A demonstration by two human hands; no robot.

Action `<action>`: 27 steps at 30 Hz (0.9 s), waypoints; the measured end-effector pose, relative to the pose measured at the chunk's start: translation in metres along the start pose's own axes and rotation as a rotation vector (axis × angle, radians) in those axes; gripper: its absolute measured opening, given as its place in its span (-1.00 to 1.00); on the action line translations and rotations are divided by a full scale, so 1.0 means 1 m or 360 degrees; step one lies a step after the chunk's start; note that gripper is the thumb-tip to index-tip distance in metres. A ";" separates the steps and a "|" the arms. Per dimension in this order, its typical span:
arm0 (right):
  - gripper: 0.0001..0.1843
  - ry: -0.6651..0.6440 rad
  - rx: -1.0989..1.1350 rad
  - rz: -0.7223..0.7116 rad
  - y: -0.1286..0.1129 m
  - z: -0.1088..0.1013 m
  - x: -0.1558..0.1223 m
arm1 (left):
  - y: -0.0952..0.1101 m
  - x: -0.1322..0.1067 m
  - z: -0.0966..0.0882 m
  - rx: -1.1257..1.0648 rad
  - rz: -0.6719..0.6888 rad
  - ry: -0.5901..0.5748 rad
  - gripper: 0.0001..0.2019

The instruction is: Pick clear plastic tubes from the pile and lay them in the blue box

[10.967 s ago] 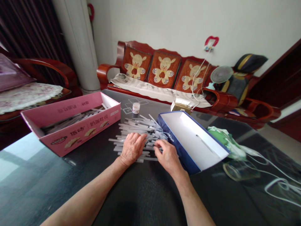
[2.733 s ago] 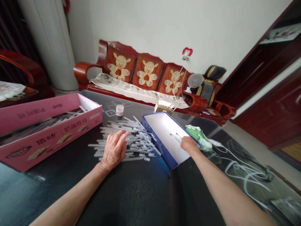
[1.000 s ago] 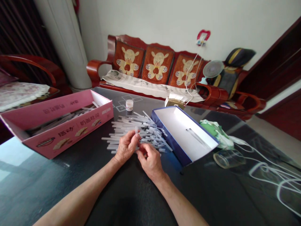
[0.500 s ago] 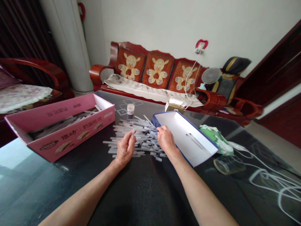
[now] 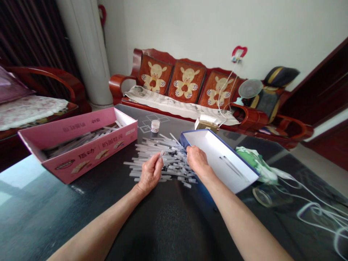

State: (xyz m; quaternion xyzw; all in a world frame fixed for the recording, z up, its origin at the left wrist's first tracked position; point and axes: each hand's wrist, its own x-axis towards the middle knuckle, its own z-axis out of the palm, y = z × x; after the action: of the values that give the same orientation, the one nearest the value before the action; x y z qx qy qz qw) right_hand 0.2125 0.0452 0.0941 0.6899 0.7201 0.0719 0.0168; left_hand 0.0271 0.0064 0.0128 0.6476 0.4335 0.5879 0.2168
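**Left hand (image 5: 149,174) pinches a single tube (image 5: 162,154) above a heap (image 5: 174,163) of clear plastic tubes**

On a dark glass tabletop (image 5: 46,206), a pink carton (image 5: 81,149) sits near the left edge, with more tubes (image 5: 81,139) lying inside it. A white-lined blue box (image 5: 217,159) stands at an angle to the right, two tubes (image 5: 230,166) on its floor. The heap spreads between them, its far end near a small jar (image 5: 155,125). Picking through the heap appears to be the step in hand, and freeing one tube from the tangle calls for a tight pinch. The left hand's fingers close together on the tube, which stands almost upright. The right hand (image 5: 197,161), fingers bunched, presses into the heap beside the box's near corner; whether it grips anything cannot be told.
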 end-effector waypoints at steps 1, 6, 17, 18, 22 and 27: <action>-0.68 0.0004 -0.0003 0.0009 0.002 -0.003 -0.004 | 0.000 0.000 0.000 0.0017 0.0021 -0.0001 -0.71; -0.74 0.0045 0.0080 0.0042 0.015 -0.012 -0.030 | 0.002 0.000 -0.001 0.0117 0.0097 -0.0024 -0.72; -0.68 0.0280 0.2416 -0.0099 0.015 0.002 -0.051 | 0.006 0.002 0.000 0.0252 0.0141 -0.0081 -0.68; -0.62 0.0291 0.2711 -0.0130 0.012 0.001 -0.053 | 0.006 0.003 -0.001 0.0273 0.0153 -0.0085 -0.67; -0.55 0.0468 0.3336 -0.0045 0.001 0.000 -0.056 | 0.006 0.004 -0.002 0.0433 0.0356 -0.0105 -0.67; -0.70 0.0802 0.3386 0.0262 -0.002 0.007 -0.051 | 0.005 0.001 -0.002 0.0697 0.0514 -0.0136 -0.72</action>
State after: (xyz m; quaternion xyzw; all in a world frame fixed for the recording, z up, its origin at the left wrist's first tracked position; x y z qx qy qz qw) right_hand 0.2135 -0.0053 0.0830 0.3631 0.3486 -0.4466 -0.7398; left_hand 0.0263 0.0041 0.0183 0.7640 0.4319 0.4793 -0.0068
